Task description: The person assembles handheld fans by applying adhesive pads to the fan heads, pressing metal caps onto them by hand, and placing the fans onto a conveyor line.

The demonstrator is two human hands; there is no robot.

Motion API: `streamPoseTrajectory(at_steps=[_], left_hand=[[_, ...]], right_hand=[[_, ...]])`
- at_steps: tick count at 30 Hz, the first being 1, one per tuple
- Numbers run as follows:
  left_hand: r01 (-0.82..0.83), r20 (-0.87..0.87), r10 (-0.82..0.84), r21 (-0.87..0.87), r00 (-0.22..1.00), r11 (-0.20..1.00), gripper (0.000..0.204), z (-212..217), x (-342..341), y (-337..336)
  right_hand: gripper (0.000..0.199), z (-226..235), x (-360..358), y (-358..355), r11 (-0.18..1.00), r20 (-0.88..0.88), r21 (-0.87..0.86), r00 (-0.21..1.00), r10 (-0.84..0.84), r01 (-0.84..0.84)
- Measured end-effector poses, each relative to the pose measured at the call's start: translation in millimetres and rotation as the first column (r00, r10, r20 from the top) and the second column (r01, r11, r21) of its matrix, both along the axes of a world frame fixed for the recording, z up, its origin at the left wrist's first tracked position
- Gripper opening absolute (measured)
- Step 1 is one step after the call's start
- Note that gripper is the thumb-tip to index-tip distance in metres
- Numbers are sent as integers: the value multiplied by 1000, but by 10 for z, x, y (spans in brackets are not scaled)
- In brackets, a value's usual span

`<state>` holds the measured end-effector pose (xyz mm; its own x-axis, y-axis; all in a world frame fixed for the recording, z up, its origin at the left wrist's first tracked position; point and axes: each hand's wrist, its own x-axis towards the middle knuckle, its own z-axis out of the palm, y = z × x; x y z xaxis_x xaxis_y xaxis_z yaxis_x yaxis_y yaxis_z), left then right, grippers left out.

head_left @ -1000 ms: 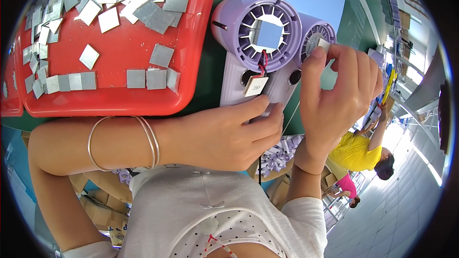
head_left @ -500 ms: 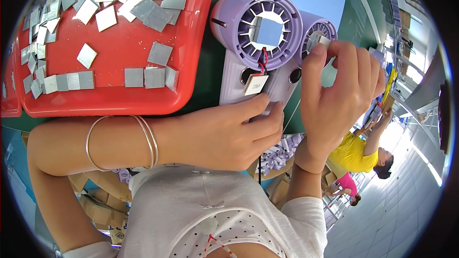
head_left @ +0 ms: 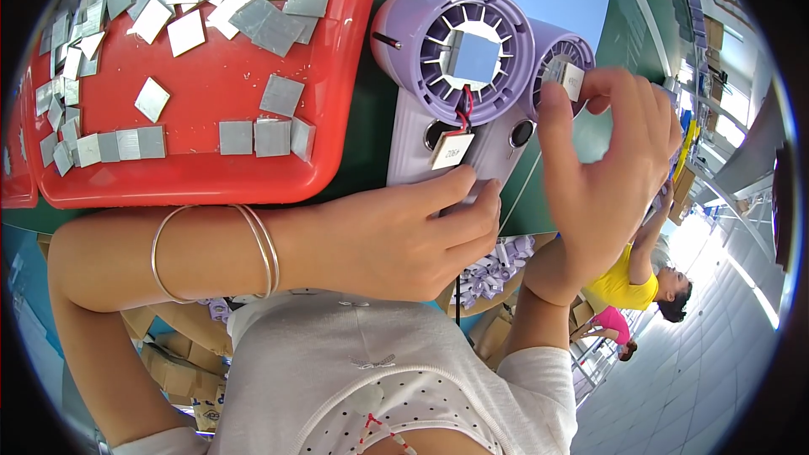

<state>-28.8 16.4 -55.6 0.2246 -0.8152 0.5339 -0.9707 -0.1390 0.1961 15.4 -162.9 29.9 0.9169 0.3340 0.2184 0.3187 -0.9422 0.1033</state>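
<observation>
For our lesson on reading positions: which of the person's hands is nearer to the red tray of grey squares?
Left. The left hand lies just below the red tray, its wrist along the rim; the right hand is far right, at the second purple housing.

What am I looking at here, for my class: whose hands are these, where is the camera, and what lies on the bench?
The camera sits on a worker's head and looks down, so the edges bend. The left hand steadies a lilac plastic fan housing lying on the green bench; a small white square part hangs from its wires. The right hand pinches a small silvery square piece at a second lilac housing. A red plastic tray holds many loose silver squares.
</observation>
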Motion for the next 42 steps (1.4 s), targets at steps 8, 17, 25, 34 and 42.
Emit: streamPoseTrajectory(at_steps=[8,17,25,34,42], left_hand=[[2,10,-3,4,1000,1000,36,0,-5,-2],[-12,8,12,-8,1000,1000,34,-16,-14,-19],[-10,4,10,1,1000,1000,31,-8,-7,-16],[-23,26,23,20,999,1000,31,-13,-25,-5],[-23,13,23,15,1000,1000,32,-5,-8,-10]], right_hand=[[31,227,104,-223,954,-209,251,953,217,-163],[33,74,202,-348,919,-150,300,939,308,-254],[33,-9,227,-380,908,-86,240,924,372,-343],[30,-63,241,-356,885,-20,200,901,433,-420],[34,-129,208,-389,884,-33,282,917,398,-373]])
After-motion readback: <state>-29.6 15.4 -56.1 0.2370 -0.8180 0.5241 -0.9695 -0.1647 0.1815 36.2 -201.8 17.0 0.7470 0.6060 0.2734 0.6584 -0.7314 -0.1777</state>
